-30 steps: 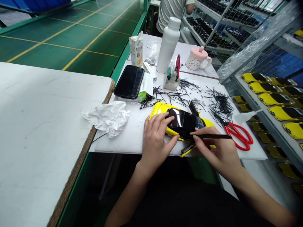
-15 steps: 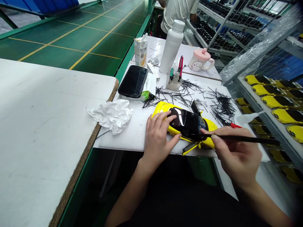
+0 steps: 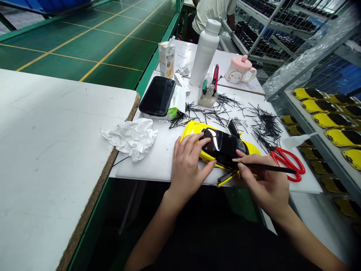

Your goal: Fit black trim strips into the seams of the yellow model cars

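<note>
A yellow model car with a black roof lies on the white foam-topped table, both doors swung out. Over its left end rests my left hand, fingers on the rear window and thumb along the near side, gripping it. My right hand pinches a long, thin black stick-like tool, held like a pen. The tool's tip is at the near door opening, close to the car's dark cabin; whether it touches cannot be made out. Red-handled scissors lie just beyond my right hand, partly covered by it.
Thin black strips are scattered behind the car. Around them are a phone, crumpled paper, a tool holder, a white bottle, a lidded mug and a drink carton. Racked yellow car bodies stand right.
My right hand has shifted left and slightly down with the black tool, uncovering the red scissor handles. My left hand and the car stay in place.
</note>
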The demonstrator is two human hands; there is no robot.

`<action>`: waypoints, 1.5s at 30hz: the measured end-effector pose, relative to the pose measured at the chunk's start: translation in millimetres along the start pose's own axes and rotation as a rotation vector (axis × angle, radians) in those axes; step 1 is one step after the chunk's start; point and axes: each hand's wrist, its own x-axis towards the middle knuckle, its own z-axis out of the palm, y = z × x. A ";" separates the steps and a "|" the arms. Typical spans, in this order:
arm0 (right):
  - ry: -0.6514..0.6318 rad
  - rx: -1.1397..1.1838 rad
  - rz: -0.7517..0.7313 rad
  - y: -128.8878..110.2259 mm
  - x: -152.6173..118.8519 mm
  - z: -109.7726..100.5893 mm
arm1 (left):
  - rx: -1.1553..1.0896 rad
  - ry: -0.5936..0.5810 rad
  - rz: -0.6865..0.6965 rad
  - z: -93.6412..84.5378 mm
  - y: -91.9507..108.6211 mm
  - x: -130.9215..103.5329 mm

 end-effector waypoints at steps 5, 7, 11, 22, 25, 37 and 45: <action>-0.027 -0.044 -0.012 -1.7 2.0 -0.9 | -0.001 -0.001 0.003 -0.2 -0.3 -0.1; -0.048 -0.073 -0.010 -3.2 3.7 -1.8 | 0.000 0.000 0.005 0.0 0.0 -0.3; -0.086 -0.117 0.002 -7.5 6.6 -3.1 | 0.001 0.000 0.002 0.2 0.8 0.0; -0.184 -0.207 0.060 -23.7 14.6 -5.8 | 0.002 0.000 0.003 1.7 -0.9 1.1; -0.203 -0.234 0.013 -23.6 16.7 -5.2 | 0.002 0.007 0.011 1.2 -1.0 0.5; -0.008 0.036 0.047 -21.6 15.9 -10.6 | 0.000 0.011 0.015 0.9 -1.0 1.4; 0.304 -0.192 0.012 3.1 55.7 -69.5 | 0.040 -0.001 0.002 2.4 1.6 1.6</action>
